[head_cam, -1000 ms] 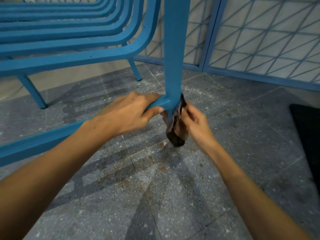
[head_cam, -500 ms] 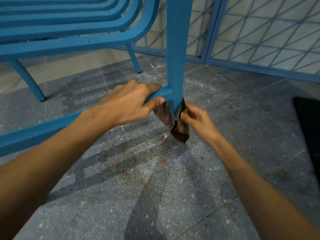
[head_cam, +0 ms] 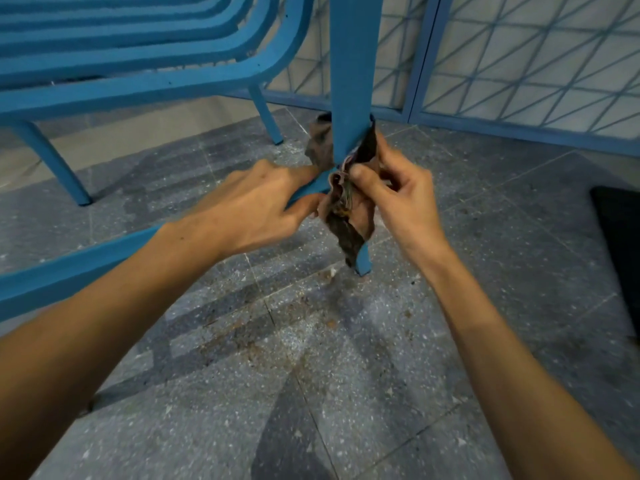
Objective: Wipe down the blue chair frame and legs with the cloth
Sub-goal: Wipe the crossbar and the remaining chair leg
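Note:
The blue chair's near leg runs down the middle of the view to the floor, and a low crossbar joins it from the left. A dark brown cloth is wrapped around the back of the leg at that joint, its ends hanging down in front. My right hand pinches the cloth just right of the leg. My left hand is curled around the crossbar next to the joint, its fingertips touching the cloth's left side.
The slatted blue seat fills the upper left, with two far legs standing on the grey speckled floor. Rust-coloured dirt lies on the tiles below the hands. A blue lattice panel stands behind; a black mat lies at right.
The cloth has slid up the leg from below the joint to above it, and my right hand rose with it. The leg's foot now shows. My left hand stays on the crossbar.

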Tool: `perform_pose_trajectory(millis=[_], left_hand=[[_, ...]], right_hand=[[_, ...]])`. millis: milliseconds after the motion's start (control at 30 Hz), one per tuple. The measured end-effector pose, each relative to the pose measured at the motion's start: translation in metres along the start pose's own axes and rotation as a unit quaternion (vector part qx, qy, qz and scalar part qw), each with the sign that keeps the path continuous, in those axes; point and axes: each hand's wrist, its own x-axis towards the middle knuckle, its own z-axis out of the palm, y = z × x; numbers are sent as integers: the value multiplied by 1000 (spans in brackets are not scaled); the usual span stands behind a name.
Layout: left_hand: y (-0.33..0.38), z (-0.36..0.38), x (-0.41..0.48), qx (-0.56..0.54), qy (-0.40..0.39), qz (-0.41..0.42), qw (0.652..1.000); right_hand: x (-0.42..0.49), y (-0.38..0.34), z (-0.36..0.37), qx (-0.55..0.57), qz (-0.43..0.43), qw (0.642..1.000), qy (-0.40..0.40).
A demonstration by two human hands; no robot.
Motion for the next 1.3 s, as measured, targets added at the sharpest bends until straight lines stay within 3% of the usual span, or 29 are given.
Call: perform_pose_trajectory(millis=[133, 233, 300, 367, 400, 467, 533, 600, 800, 867, 933, 1067, 1233, 1300], left_hand=[[-1, 0, -1, 12, 0, -1, 1000], [-2, 0, 0, 6, 0, 1, 1000], [-2, 0, -1, 0, -3, -1, 1000], [-1, 0, -2, -2, -7, -1, 1000], [-2, -1, -2, 0, -7, -1, 1000], [-3, -1, -1, 0, -7, -2, 1000], [-4, 0, -1, -2, -9, -2, 1000], [-4, 0, -1, -5, -10, -2, 1000], [-3, 0, 3, -4, -6, -6, 1000], [-4, 1, 4, -2, -2, -5, 1000], [-5, 2, 4, -2, 2, -3, 1000], [-6, 4, 5, 0, 9, 0, 1000], [-8, 5, 6, 1, 16, -3, 1000], [-7, 4, 8, -2, 14, -1, 1000]], right_hand=[[-13, 41, -3, -3, 38, 997, -69], [-35, 97, -16, -90, 121, 984, -90], [-45, 119, -19, -204, 168, 963, -60], [-57, 125, -15, -248, 227, 941, 40], [-61, 126, -11, -215, 265, 935, 100], [-66, 123, -5, 22, 380, 901, 206], [-55, 110, 1, 259, 472, 809, 234], [-37, 102, 3, 394, 477, 740, 263], [-31, 63, 10, 527, 449, 666, 278], [-29, 50, 9, 517, 422, 695, 267], [-22, 43, 8, 521, 422, 700, 247], [-8, 65, 14, 515, 484, 655, 265], [5, 96, 21, 446, 525, 660, 299], [10, 100, 23, 444, 528, 646, 326]])
